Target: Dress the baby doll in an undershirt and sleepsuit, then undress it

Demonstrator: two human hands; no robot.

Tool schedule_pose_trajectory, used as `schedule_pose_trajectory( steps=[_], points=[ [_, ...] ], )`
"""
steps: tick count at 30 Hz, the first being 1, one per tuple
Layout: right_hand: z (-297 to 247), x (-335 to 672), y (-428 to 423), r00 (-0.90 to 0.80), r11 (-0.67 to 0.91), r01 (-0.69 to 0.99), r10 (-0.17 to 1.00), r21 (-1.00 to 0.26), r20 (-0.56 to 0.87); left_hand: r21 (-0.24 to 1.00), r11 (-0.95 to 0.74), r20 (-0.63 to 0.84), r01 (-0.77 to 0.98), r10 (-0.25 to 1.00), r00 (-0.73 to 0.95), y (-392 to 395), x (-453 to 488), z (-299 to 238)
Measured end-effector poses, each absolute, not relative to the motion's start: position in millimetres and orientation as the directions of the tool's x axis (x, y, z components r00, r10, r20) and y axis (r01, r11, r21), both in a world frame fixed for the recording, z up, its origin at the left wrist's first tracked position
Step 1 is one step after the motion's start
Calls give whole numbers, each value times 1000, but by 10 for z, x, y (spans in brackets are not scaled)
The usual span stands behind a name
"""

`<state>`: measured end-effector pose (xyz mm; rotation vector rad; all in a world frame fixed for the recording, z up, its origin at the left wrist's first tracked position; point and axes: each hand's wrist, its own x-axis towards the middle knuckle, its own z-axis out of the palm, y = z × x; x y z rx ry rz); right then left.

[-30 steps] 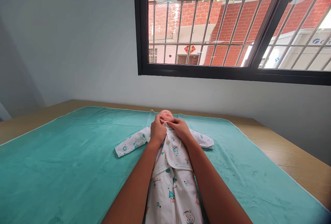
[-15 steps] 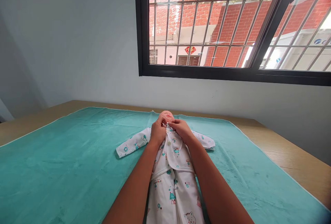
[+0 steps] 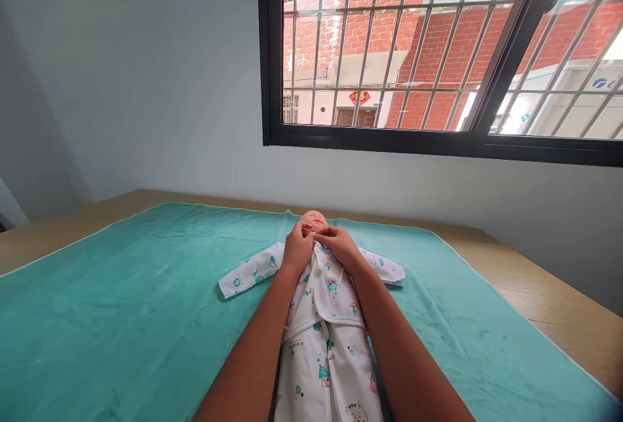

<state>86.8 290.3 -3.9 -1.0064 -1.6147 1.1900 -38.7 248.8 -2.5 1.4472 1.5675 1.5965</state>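
Head view: left hand (image 3: pixel 298 248) and right hand (image 3: pixel 342 244) pinch the shirt (image 3: pixel 325 289) at its collar, fingers closed on it; the doll (image 3: pixel 316 219) lies on the cloth (image 3: pixel 121 318), head toward the far edge.

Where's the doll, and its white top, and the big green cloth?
Doll (image 3: pixel 314 217): head view, on its face.
White top (image 3: pixel 325 289): head view, on its front.
Green cloth (image 3: pixel 141 298): head view, on its left part.
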Motion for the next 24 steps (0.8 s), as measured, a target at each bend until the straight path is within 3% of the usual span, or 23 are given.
schedule_pose_trajectory(
  steps=[12, 24],
  points=[
    [22, 856, 2858, -313, 312, 245, 922, -918, 229, 938, -210, 305, 276, 877, -372, 2514, -384, -54],
    [-40, 863, 2882, -281, 352, 213, 915, -911, 288, 975, -221, 200, -24, 917, -346, 2598, -440, -134]
  ],
)
